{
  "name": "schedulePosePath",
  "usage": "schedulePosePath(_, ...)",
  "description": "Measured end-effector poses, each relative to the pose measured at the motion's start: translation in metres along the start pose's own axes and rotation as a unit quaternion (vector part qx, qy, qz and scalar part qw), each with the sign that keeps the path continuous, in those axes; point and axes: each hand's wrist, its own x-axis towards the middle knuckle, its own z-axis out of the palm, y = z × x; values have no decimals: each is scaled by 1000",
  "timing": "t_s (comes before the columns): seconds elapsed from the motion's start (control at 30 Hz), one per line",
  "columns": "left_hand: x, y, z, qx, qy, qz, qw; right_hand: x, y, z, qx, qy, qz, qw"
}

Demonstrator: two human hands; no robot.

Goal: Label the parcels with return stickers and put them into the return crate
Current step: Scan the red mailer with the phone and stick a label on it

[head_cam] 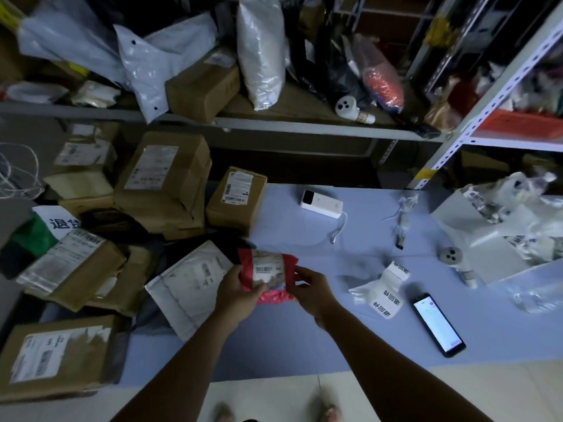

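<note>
A small red plastic parcel (268, 271) with a white shipping label is held above the blue table between both hands. My left hand (239, 295) grips its left and lower edge, thumb over the label. My right hand (310, 289) pinches its right edge. A strip of white return stickers (385, 292) with black characters lies on the table to the right of my hands. A green and white crate (39, 229) with a return sign stands at the far left, partly hidden by boxes.
Several cardboard boxes (164, 184) and a white mailer (189, 284) pile up on the left of the table (304, 339). A lit phone (438, 324), a white power bank (321, 204) with cable and grey boxes (487, 239) lie to the right. Shelves with bags stand behind.
</note>
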Motion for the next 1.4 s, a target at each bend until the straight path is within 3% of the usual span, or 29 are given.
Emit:
schedulePosePath(0.2, -5, 20, 99, 60, 3, 20, 998, 3, 41, -99, 13, 13, -5, 1000)
schedulePosePath(0.37, -25, 24, 179, 45, -14, -3, 999, -1, 83, -170, 24, 10, 0, 1000)
schedulePosePath(0.5, -43, 20, 216, 39, -3, -14, 999, -5, 116, -197, 48, 8, 29, 998)
schedulePosePath(0.7, -56, -5, 235, 34, 19, -48, 998, -11, 141, -203, -2, 10, 43, 999)
schedulePosePath(0.77, -54, -7, 233, 46, 32, -62, 996, -12, 135, -207, -34, 26, 34, 999)
schedulePosePath(0.9, -48, -9, 232, 74, 24, -90, 993, -13, 107, -244, -135, 136, -9, 981)
schedulePosePath(1.0, -49, -10, 239, 38, 37, -100, 994, -1, 110, -283, -262, 193, -47, 944)
schedulePosePath(1.1, -48, -6, 247, -8, 79, -110, 991, 12, 132, -314, -436, 149, 70, 885)
schedulePosePath(1.17, -48, -2, 250, -9, 105, -117, 988, 14, 146, -326, -474, 117, 131, 863)
schedulePosePath(1.4, -52, -2, 264, 13, 167, -147, 975, 12, 177, -335, -481, 99, 111, 864)
